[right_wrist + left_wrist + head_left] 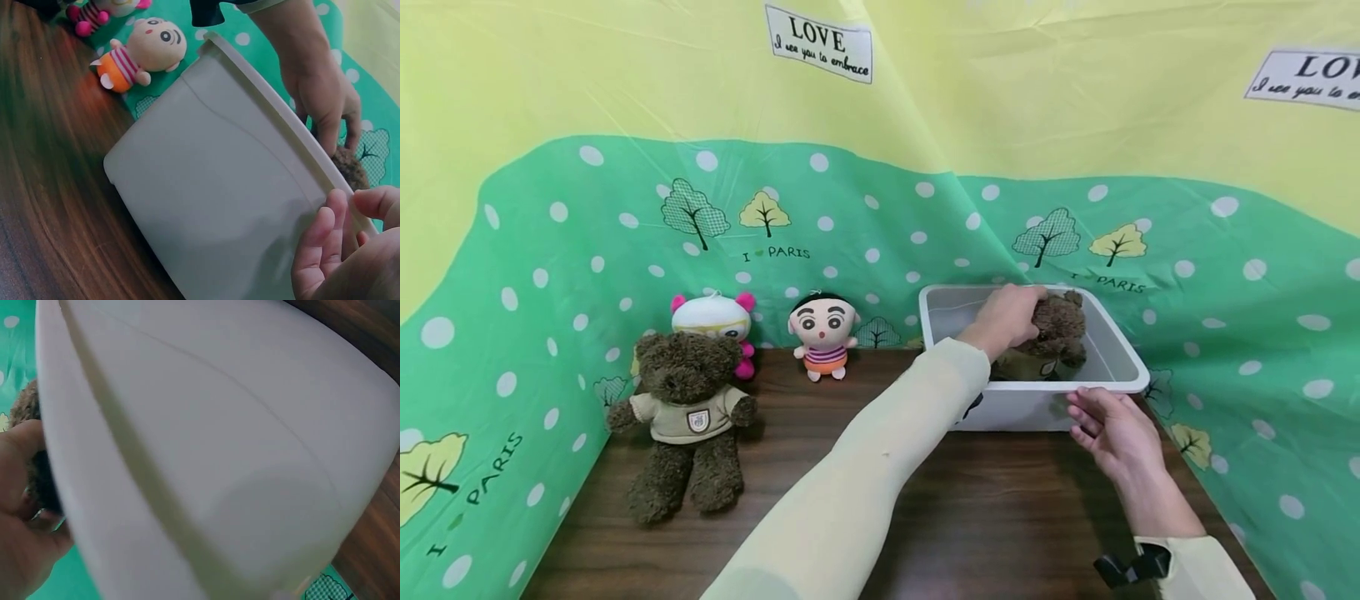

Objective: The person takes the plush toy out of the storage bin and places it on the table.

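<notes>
A grey-white plastic bin [1037, 408] stands at the back right in the head view. Inside it is a brown teddy bear [1063, 321] in a tan shirt, upright against the far part. My left hand [1006, 317] reaches over the bin's front and grips the bear by its head and side. The right wrist view shows the left fingers pointing down onto the brown fur [351, 167]. At the bin's front right, my right hand [1122, 437] holds the rim, thumb on top and fingers loosely bent against the outer wall. The bear's lower body is partly hidden.
To the left, a larger brown teddy bear [688, 417] in a tan shirt sits on the dark wood table [985, 508]. Behind it is a pink-and-white plush toy [711, 315]. A boy doll [824, 333] in a striped top leans at the green patterned cloth [880, 225].
</notes>
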A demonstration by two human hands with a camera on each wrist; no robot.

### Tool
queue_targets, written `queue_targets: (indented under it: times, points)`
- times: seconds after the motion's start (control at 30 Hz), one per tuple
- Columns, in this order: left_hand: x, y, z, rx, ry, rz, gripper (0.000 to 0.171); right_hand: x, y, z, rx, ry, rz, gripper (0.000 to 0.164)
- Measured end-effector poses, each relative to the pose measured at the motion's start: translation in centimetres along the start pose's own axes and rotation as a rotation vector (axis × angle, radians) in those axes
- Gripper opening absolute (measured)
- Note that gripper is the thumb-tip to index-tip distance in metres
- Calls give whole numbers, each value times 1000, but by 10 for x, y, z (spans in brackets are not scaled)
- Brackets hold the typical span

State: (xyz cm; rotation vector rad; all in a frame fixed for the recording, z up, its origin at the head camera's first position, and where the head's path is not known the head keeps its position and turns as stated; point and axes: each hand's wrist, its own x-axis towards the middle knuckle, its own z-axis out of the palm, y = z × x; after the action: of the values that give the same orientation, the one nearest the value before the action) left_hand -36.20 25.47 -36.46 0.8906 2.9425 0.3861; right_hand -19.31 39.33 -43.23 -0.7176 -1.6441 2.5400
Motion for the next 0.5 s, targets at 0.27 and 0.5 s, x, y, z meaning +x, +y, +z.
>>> queue_targets:
  times: [0.27,0.5]
  points:
    - [-14,-6,-5,-136,142,51,53,-2,3,0,3,2,-3,17]
    - [-21,-8,-16,-214,231,60,49,1,2,1,3,12,-14,18]
